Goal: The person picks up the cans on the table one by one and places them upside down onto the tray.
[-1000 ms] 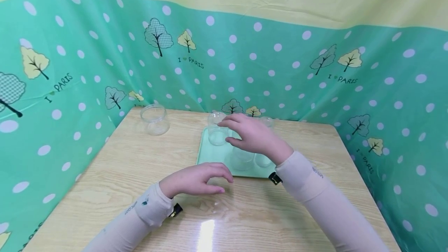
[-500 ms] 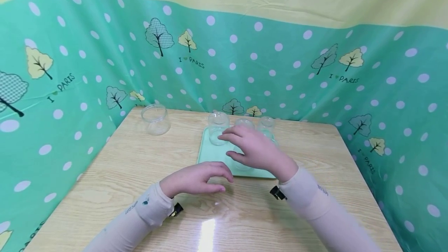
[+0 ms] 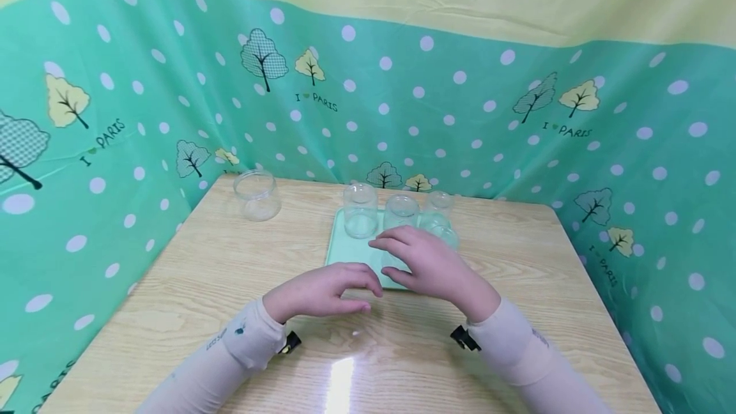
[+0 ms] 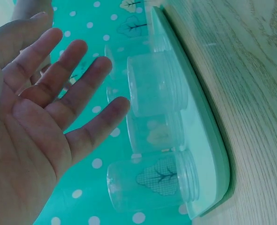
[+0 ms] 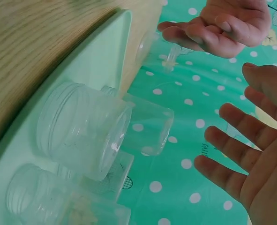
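My left hand (image 3: 322, 289) hovers with loosely bent fingers just off the near left corner of a pale green tray (image 3: 339, 251). My right hand (image 3: 428, 267) is over the near part of the tray, fingers apart, holding nothing. Several clear plastic jars stand upside down on the tray, threaded mouths down. A tall jar (image 3: 360, 213) is at the back left, another jar (image 3: 401, 209) beside it, and a narrower jar (image 3: 439, 203) at the back right. A wide jar (image 5: 84, 126) stands nearest in the right wrist view; my right hand mostly hides it from the head view.
A separate wide clear jar (image 3: 257, 197) stands on the wooden table (image 3: 190, 286) at the back left, away from the tray. A green dotted curtain (image 3: 322, 139) with printed trees encloses the table's back and sides.
My right hand has drawn back toward me and slightly right, uncovering the jars at the back of the tray. My left hand stays nearly still, and the jars keep their places.
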Tool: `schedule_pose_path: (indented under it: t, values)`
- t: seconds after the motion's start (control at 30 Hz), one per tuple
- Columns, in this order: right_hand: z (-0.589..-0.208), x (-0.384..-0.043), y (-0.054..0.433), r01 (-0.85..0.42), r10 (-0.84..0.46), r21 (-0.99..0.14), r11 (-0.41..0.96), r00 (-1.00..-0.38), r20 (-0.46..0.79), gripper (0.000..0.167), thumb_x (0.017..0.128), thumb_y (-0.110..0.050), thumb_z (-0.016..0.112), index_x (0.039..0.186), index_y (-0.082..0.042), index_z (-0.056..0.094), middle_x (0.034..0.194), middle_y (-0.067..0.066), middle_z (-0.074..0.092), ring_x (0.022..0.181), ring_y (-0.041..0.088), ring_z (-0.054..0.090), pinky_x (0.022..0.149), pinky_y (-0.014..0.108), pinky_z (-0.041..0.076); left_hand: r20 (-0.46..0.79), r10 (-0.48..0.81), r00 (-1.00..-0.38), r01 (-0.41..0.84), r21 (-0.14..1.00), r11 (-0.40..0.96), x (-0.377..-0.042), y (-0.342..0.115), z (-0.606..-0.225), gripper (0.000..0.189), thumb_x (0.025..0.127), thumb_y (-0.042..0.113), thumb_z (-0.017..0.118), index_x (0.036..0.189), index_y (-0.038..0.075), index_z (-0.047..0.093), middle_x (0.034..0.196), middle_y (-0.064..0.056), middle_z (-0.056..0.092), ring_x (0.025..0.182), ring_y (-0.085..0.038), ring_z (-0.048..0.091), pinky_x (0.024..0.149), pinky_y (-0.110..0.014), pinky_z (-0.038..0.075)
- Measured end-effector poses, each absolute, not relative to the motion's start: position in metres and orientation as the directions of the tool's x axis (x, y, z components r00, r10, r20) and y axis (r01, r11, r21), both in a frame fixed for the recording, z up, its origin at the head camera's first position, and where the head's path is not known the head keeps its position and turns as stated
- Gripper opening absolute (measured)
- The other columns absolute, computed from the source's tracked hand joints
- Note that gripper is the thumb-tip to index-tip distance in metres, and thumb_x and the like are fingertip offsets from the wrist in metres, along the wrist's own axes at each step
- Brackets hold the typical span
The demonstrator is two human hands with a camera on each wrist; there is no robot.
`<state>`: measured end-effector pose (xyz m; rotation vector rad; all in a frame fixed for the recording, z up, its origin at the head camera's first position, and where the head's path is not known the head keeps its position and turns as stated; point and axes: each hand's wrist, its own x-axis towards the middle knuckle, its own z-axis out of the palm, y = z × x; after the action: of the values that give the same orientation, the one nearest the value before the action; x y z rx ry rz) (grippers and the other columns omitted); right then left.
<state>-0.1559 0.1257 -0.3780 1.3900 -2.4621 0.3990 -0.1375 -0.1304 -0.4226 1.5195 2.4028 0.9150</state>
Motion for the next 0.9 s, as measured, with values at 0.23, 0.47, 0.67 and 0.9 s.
schedule_pose_path:
  t: [0.23,0.47,0.67,0.9]
  values:
    - [-0.393,-0.148,0.134,-0.857,-0.768,-0.136,0.496,-0.507,0.393,0.051,0.092,-0.028,0.079,0.139,-0.019,0.062,0.132,-0.004,0.064,0.124,0.017,0.060,0.102,0.038,0.053,0.199,0.859,-0.472,0.770,0.567,0.292,-0.137,-0.132,-0.421,0.020,0.101,0.021,0.067,0.121,0.022,0.066,0.124,0.012,0.064,0.120,-0.003,0.058,0.107,-0.028,0.048]
    - [-0.403,-0.143,0.140,-0.833,-0.746,-0.176,0.524,-0.549,0.377,0.047,0.094,-0.031,0.076,0.138,-0.021,0.062,0.134,-0.008,0.062,0.126,0.012,0.059,0.105,0.034,0.052,0.208,0.859,-0.467,0.772,0.569,0.282,-0.139,-0.133,-0.421,0.022,0.101,0.016,0.066,0.122,0.022,0.066,0.125,0.012,0.064,0.121,-0.004,0.058,0.107,-0.027,0.048]
    - [-0.409,-0.140,0.143,-0.851,-0.754,-0.170,0.496,-0.520,0.402,0.047,0.094,-0.029,0.076,0.137,-0.019,0.062,0.134,-0.005,0.062,0.126,0.013,0.059,0.105,0.034,0.052,0.217,0.853,-0.474,0.782,0.550,0.294,-0.140,-0.134,-0.421,0.019,0.102,0.020,0.065,0.121,0.022,0.066,0.124,0.012,0.064,0.121,-0.004,0.058,0.107,-0.027,0.048]
    - [-0.413,-0.137,0.145,-0.847,-0.746,-0.170,0.503,-0.525,0.409,0.048,0.092,-0.030,0.078,0.137,-0.018,0.064,0.133,-0.005,0.064,0.125,0.014,0.060,0.104,0.034,0.053,0.225,0.851,-0.474,0.792,0.531,0.301,-0.141,-0.135,-0.421,0.018,0.102,0.022,0.065,0.120,0.022,0.067,0.124,0.012,0.064,0.120,-0.002,0.058,0.106,-0.025,0.049]
